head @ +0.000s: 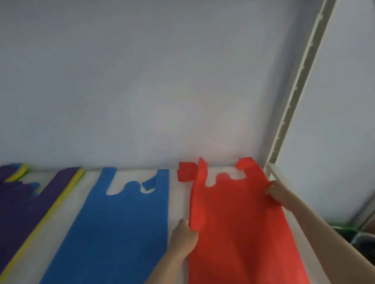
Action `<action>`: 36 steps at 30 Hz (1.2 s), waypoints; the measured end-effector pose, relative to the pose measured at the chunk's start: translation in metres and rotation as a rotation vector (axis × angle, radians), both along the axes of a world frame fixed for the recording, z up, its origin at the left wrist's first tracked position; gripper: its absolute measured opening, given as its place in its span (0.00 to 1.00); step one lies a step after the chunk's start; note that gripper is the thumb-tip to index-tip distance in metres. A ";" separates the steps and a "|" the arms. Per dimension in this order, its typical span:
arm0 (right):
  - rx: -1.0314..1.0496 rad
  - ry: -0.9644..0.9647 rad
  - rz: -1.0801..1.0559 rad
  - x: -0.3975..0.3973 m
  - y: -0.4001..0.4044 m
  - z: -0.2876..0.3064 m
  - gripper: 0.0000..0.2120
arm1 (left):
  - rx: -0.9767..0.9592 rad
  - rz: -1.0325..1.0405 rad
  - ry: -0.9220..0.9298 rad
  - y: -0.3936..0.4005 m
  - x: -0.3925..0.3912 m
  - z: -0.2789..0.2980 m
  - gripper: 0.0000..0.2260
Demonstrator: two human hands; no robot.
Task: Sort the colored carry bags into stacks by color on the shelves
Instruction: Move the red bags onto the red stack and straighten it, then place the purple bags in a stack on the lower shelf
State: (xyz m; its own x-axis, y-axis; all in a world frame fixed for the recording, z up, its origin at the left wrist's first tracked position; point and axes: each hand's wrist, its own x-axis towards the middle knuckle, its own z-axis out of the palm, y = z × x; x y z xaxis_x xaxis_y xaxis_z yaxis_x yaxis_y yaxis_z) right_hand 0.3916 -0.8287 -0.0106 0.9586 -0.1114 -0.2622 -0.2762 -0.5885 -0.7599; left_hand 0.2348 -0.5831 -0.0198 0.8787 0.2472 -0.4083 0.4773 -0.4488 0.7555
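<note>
No legible text or labels.

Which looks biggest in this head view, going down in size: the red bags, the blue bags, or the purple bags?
1. and 2. red bags and blue bags: they cover about the same area, too alike to rank.
3. purple bags: smallest here, but the picture's left edge cuts them off, so their true size is unsure.

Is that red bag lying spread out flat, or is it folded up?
Mostly spread flat: the red bag lies full length on the shelf, both hands gripping its side edges. Only its left handle is folded over.
</note>
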 end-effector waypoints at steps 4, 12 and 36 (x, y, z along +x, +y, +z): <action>-0.018 0.073 -0.035 0.001 -0.014 -0.032 0.13 | 0.101 -0.007 0.070 -0.005 0.005 -0.017 0.01; -0.007 0.079 -0.022 0.002 -0.009 -0.031 0.24 | 0.178 0.001 0.067 -0.007 0.012 -0.025 0.03; -0.481 -0.252 0.428 -0.051 0.155 0.032 0.20 | 0.774 -0.112 -0.120 0.136 -0.014 0.034 0.06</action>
State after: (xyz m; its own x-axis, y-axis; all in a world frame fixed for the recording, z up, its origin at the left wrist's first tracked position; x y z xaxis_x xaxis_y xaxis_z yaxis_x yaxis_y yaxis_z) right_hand 0.3405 -0.6736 0.0210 0.9694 0.2419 -0.0420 0.2059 -0.8942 -0.3974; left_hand 0.2208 -0.4470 0.0139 0.9423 0.3297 -0.0572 0.3332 -0.9086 0.2518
